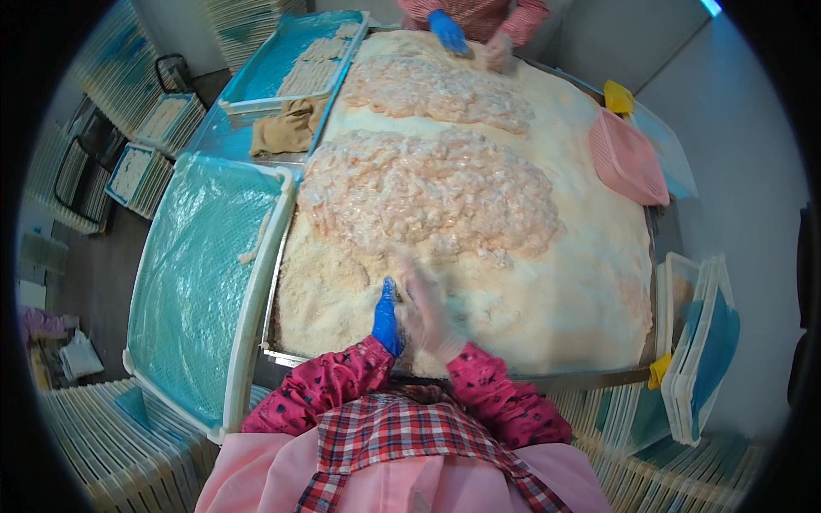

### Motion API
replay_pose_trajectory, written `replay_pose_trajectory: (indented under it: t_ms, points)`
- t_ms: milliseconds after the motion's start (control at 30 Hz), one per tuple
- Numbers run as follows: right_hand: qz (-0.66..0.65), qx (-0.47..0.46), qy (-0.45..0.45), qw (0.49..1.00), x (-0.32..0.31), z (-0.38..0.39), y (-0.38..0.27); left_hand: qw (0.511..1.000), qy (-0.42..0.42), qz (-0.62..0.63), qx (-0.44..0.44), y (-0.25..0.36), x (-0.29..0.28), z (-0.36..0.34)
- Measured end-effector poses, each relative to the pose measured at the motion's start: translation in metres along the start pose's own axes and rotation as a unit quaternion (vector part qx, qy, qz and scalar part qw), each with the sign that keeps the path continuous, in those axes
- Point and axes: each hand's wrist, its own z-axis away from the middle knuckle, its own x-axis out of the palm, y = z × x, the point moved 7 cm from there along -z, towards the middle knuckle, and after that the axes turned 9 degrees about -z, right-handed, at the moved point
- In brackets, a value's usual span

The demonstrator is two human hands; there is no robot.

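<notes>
My left hand [387, 320], in a blue glove, is held edge-on with its fingers stretched forward at the near side of the table. Beside it is my right hand [430, 318] in a thin clear glove, smeared by motion, so its fingers do not show clearly. The palms face each other closely; whether anything lies between them is hidden. Both hands are low over pale crumbs [321, 295] spread on the table. Just beyond them lies a large mound of glistening, pinkish raw meat pieces [428, 192].
A second meat mound [436, 92] lies farther back, near a co-worker's blue-gloved hand [447, 32]. A film-lined tray [201, 265] stands at the left, and another tray [248, 107] with breaded pieces behind it. A pink basket [629, 158] sits at the right, a brown cloth [288, 128] at the back left.
</notes>
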Motion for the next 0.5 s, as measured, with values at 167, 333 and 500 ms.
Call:
replay_pose_trajectory:
  t_ms: [167, 333, 500]
  points:
    - [0.418, 0.032, 0.109, 0.901, -0.101, -0.028, 0.085, 0.986, 0.153, 0.007, -0.069, 0.099, 0.000, 0.010]
    - [0.481, 0.037, 0.053, 0.874, -0.110, -0.041, 0.096, 0.923, 0.369, 0.020, 0.104, 0.256, -0.015, 0.041]
    - [0.470, 0.062, 0.075, 0.877, -0.102, -0.051, 0.092, 0.809, 0.293, -0.508, 0.036, 0.309, -0.150, 0.111]
